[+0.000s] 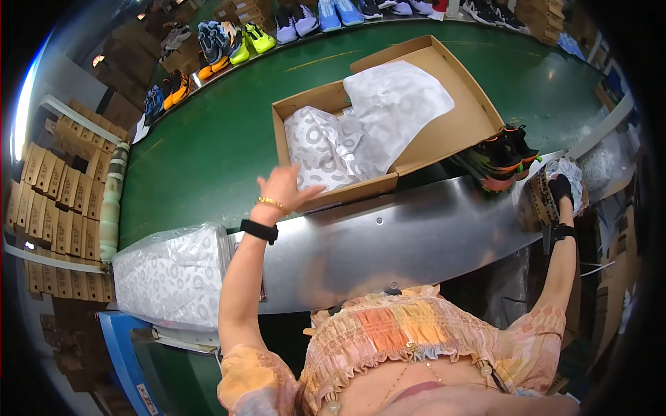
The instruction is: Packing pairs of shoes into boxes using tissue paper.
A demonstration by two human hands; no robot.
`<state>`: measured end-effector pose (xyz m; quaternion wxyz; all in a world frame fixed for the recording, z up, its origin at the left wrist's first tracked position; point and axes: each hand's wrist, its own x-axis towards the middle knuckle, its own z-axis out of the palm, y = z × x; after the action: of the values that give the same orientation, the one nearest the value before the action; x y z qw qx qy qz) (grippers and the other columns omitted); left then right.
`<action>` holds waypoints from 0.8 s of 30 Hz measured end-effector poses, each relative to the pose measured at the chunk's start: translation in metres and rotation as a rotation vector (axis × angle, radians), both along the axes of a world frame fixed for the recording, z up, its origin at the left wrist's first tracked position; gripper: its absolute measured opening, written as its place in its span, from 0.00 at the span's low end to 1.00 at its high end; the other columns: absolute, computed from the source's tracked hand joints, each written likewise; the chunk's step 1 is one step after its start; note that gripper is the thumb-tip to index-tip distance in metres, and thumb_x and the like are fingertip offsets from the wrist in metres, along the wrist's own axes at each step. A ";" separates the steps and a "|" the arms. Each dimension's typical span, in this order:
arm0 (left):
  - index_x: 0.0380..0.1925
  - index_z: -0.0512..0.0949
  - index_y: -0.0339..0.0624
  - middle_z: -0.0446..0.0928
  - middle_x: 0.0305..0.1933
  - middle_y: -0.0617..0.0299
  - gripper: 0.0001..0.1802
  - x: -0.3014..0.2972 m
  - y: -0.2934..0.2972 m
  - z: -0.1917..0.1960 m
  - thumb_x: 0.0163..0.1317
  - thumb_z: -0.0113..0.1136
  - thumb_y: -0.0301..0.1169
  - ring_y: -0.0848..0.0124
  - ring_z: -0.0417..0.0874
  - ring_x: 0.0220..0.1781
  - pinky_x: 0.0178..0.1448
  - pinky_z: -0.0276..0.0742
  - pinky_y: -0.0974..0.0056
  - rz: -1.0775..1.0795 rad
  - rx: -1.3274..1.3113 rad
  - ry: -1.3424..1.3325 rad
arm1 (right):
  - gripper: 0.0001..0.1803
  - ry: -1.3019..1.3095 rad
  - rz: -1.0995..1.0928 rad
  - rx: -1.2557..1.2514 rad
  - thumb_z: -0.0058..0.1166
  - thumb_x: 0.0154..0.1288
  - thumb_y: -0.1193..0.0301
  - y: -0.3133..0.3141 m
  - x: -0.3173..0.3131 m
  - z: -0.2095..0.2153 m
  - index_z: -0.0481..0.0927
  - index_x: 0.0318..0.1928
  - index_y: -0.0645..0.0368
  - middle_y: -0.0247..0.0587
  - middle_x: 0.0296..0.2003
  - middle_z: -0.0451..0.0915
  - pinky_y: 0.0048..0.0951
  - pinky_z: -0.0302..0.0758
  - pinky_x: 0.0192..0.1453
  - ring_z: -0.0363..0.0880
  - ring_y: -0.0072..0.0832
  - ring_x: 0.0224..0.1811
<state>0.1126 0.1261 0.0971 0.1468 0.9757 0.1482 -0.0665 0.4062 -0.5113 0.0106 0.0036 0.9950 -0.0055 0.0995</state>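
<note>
My left hand (283, 188) is open, its fingers spread beside the near left side of an open cardboard shoebox (336, 197). Patterned white tissue paper (312, 139) lies in the box, and a sheet of it (399, 104) spreads over toward the lid (461, 111). Out to the right, my right hand (560, 187), in a dark glove, is at a small cardboard box (538, 201) with crumpled clear plastic (565, 170). Its fingers are too dark and small to make out. A pair of black and orange shoes (496, 163) stands between the shoebox and that hand.
A stack of patterned tissue sheets under plastic (173, 277) lies at the left on the steel ledge (333, 256). Beyond it stretches a green conveyor belt (208, 152). Several colourful shoes (257, 40) line its far edge. Stacked shoeboxes (59, 201) stand at far left.
</note>
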 end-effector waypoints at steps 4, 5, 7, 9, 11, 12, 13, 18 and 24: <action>0.55 0.60 0.53 0.65 0.53 0.46 0.42 0.036 -0.040 0.010 0.39 0.63 0.53 0.53 0.67 0.55 0.49 0.59 0.34 -0.102 -0.010 -0.368 | 0.24 -0.317 0.294 0.505 0.50 0.54 0.67 0.083 -0.043 0.064 0.67 0.51 0.64 0.50 0.45 0.74 0.30 0.66 0.52 0.72 0.38 0.49; 0.57 0.57 0.53 0.62 0.55 0.46 0.43 0.044 -0.050 0.000 0.40 0.64 0.52 0.52 0.66 0.56 0.48 0.60 0.35 -0.100 0.077 -0.235 | 0.25 -0.323 0.436 0.738 0.53 0.54 0.66 0.142 -0.065 0.094 0.67 0.51 0.64 0.49 0.45 0.74 0.29 0.67 0.51 0.73 0.35 0.47; 0.58 0.55 0.54 0.59 0.58 0.47 0.45 0.071 -0.060 -0.024 0.40 0.64 0.50 0.51 0.66 0.56 0.48 0.62 0.36 -0.116 0.161 -0.092 | 0.24 -0.263 0.639 0.752 0.53 0.53 0.65 0.232 -0.097 0.125 0.68 0.50 0.63 0.48 0.47 0.72 0.27 0.65 0.52 0.71 0.33 0.49; 0.54 0.63 0.51 0.65 0.54 0.46 0.37 0.084 -0.061 -0.041 0.41 0.64 0.45 0.54 0.68 0.55 0.49 0.65 0.44 0.004 0.195 0.270 | 0.36 -0.144 0.881 0.576 0.58 0.48 0.65 0.286 -0.131 0.121 0.59 0.57 0.62 0.48 0.53 0.66 0.28 0.62 0.55 0.65 0.30 0.54; 0.50 0.66 0.50 0.67 0.52 0.47 0.32 0.093 -0.060 -0.050 0.42 0.62 0.43 0.55 0.69 0.55 0.50 0.66 0.48 0.031 0.140 0.368 | 0.47 0.264 1.015 0.629 0.60 0.46 0.56 0.350 -0.154 0.120 0.50 0.60 0.66 0.57 0.58 0.56 0.33 0.55 0.62 0.56 0.40 0.61; 0.48 0.68 0.49 0.68 0.51 0.48 0.29 0.089 -0.055 -0.050 0.43 0.61 0.42 0.56 0.69 0.54 0.50 0.66 0.50 0.038 0.097 0.352 | 0.51 0.445 1.062 0.615 0.59 0.46 0.53 0.385 -0.164 0.123 0.47 0.61 0.67 0.61 0.58 0.53 0.34 0.52 0.63 0.53 0.45 0.62; 0.46 0.70 0.49 0.70 0.49 0.48 0.27 0.088 -0.051 -0.050 0.44 0.60 0.41 0.57 0.70 0.54 0.51 0.66 0.52 0.032 0.042 0.319 | 0.52 0.332 1.102 0.505 0.60 0.44 0.53 0.415 -0.166 0.100 0.46 0.60 0.69 0.64 0.57 0.53 0.33 0.53 0.63 0.52 0.49 0.61; 0.38 0.76 0.46 0.74 0.44 0.51 0.17 0.075 -0.023 -0.035 0.46 0.57 0.36 0.60 0.72 0.52 0.52 0.67 0.59 0.035 -0.153 0.215 | 0.45 0.419 1.159 0.516 0.60 0.42 0.58 0.483 -0.185 0.071 0.53 0.57 0.66 0.61 0.55 0.57 0.36 0.59 0.60 0.58 0.49 0.57; 0.33 0.75 0.41 0.77 0.34 0.50 0.12 0.058 -0.002 -0.026 0.46 0.54 0.30 0.58 0.77 0.37 0.41 0.71 0.60 -0.221 0.004 -0.198 | 0.18 0.396 1.323 0.648 0.52 0.51 0.66 0.492 -0.146 0.074 0.70 0.44 0.58 0.46 0.31 0.77 0.33 0.73 0.35 0.76 0.37 0.31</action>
<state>0.1710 0.1245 0.0716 0.1507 0.9882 0.0248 0.0149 0.2597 -0.0191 0.0851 -0.3481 0.7414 0.5638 -0.1059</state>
